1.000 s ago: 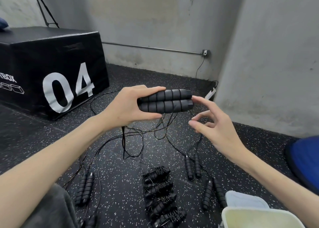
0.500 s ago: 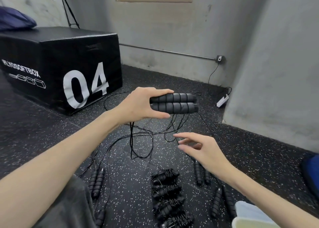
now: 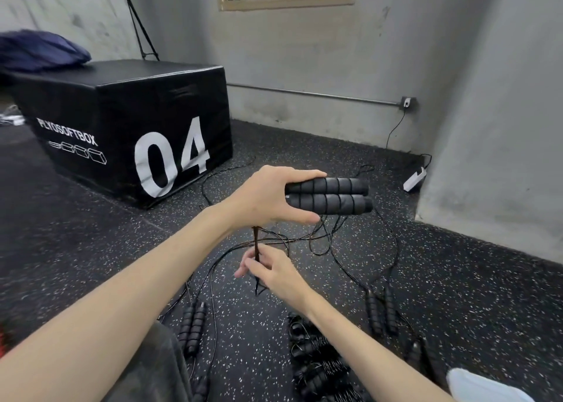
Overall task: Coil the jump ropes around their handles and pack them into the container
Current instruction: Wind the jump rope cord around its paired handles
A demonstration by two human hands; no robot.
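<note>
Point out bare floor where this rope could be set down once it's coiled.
Bare speckled rubber floor lies right of the loose handle pair, toward the grey wall. More lies left of the black 04 box. Crowded: loose cords under both hands, and the coiled ropes near the bottom edge.

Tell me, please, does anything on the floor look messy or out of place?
Yes: the loose ropes lie tangled across the floor beneath the held handles, crossing one another, unlike the coiled bundles stacked neatly nearer the person.
</note>
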